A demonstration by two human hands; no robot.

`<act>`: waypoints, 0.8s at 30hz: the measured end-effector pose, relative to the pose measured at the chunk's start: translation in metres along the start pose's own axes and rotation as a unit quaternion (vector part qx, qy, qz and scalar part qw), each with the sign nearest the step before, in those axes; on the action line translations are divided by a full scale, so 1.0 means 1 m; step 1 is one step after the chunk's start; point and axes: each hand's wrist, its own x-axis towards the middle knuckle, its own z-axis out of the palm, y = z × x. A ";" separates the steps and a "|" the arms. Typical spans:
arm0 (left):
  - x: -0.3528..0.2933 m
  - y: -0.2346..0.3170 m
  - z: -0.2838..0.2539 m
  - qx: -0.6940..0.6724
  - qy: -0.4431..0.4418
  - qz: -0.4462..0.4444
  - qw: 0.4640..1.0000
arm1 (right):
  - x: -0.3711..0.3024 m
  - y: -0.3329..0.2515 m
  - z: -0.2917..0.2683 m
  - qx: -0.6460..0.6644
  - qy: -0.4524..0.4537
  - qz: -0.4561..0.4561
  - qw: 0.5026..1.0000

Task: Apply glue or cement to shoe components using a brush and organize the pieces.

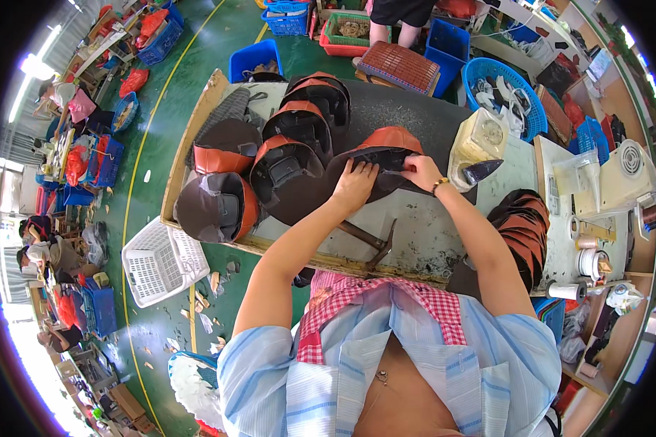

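Note:
A reddish-brown leather cap (393,138) with a wide dark brim lies on the bench in front of me, its black inside turned my way. My left hand (356,186) holds it at the brim, fingers laid over the edge. With bent fingers, my right hand (423,175) pinches the right edge of its inner lining. Several similar caps stand to the left, among them one (288,166) beside my left hand. A hammer (375,244) rests on the bench between my forearms. Right of my right hand sits a yellowish glue-stained container (481,138), with a dark pointed tool (482,172) against it.
A stack of dark and red curved pieces (521,237) stands by my right arm. Thread spools (590,262) and a sewing machine (623,178) are farther right. A white basket (164,262) sits on the floor at left. Past the bench are a blue basket (504,95) and a person's legs (393,33).

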 end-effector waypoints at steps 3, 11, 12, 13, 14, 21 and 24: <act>0.005 -0.004 0.006 -0.005 0.020 0.015 1.000 | -0.013 0.018 0.002 0.041 0.011 -0.256 0.966; 0.003 -0.015 -0.069 0.030 0.275 0.086 0.957 | -0.037 -0.048 0.004 -0.280 -0.134 -0.047 0.949; 0.006 -0.015 -0.094 0.028 0.293 0.028 0.955 | -0.038 -0.052 0.003 -0.281 -0.130 -0.064 0.949; 0.013 -0.014 -0.107 -0.014 0.287 -0.025 0.958 | -0.043 -0.058 0.002 -0.278 -0.138 -0.054 0.949; 0.024 -0.016 -0.116 -0.047 0.286 -0.084 0.953 | -0.043 -0.062 0.001 -0.277 -0.141 -0.056 0.949; 0.012 -0.008 -0.069 -0.339 0.122 -0.172 0.917 | -0.080 -0.063 0.037 -0.302 -0.114 0.032 0.946; -0.055 -0.010 -0.090 -0.340 0.181 -0.247 0.889 | -0.109 -0.093 0.008 -0.173 -0.117 -0.194 0.959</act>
